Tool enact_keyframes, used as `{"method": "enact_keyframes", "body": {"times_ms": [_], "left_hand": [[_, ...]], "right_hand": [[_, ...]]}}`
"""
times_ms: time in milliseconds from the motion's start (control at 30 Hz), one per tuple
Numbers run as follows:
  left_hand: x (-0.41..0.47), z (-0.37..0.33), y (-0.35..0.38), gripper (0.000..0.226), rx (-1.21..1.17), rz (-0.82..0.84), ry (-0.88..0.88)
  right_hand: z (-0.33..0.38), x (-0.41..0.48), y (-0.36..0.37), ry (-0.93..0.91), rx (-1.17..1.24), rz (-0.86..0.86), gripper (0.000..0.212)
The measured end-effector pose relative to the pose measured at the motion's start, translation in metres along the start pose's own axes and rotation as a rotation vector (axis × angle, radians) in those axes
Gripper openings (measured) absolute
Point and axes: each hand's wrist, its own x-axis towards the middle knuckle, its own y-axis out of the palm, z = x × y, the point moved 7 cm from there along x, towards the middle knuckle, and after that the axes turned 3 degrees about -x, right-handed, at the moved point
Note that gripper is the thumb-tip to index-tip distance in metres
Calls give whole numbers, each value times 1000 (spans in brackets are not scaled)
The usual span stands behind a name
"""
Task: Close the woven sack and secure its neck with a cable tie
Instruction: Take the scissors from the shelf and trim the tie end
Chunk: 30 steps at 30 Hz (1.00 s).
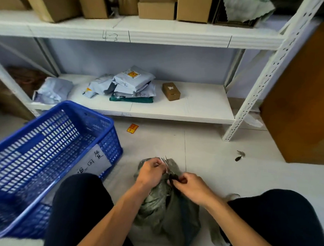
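Note:
A grey-green woven sack (172, 214) lies on the white floor between my knees, its top bunched into a neck. My left hand (149, 173) grips the gathered neck from the left, with the frayed mouth sticking out above it. My right hand (190, 187) pinches a thin black cable tie (172, 177) at the neck, right next to my left hand. Whether the tie goes all the way around the neck is hidden by my fingers.
A blue plastic basket (44, 155) with a paper label stands at my left knee. A white shelf rack (158, 107) ahead holds grey mailer bags and a small brown box. A brown board (303, 95) leans at the right. Scraps lie on the floor.

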Motion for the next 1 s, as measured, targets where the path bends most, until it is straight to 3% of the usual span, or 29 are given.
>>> {"method": "enact_keyframes", "body": {"times_ms": [100,200,433,600,833,1000], "left_hand": [[-18,11,-9,25,29,-26,1],[-24,11,-17,15,72,-13,35],[-35,-18,-21,21,138,-49,245],[-38,-26,-25,17,32,-32,246],[-33,-20,-18,19,-14,-35,218],[-33,-4,0,20,22,18,173]], "right_hand": [[4,-5,13,-34,-45,55,42],[1,-8,14,-28,-79,-5,41],[-5,-17,-9,-47,-1,-115,52],[-3,-26,-16,-74,-21,-145,61],[-1,-35,-20,-91,39,-131,38],[-8,-30,-16,-69,45,-157,39]]}}
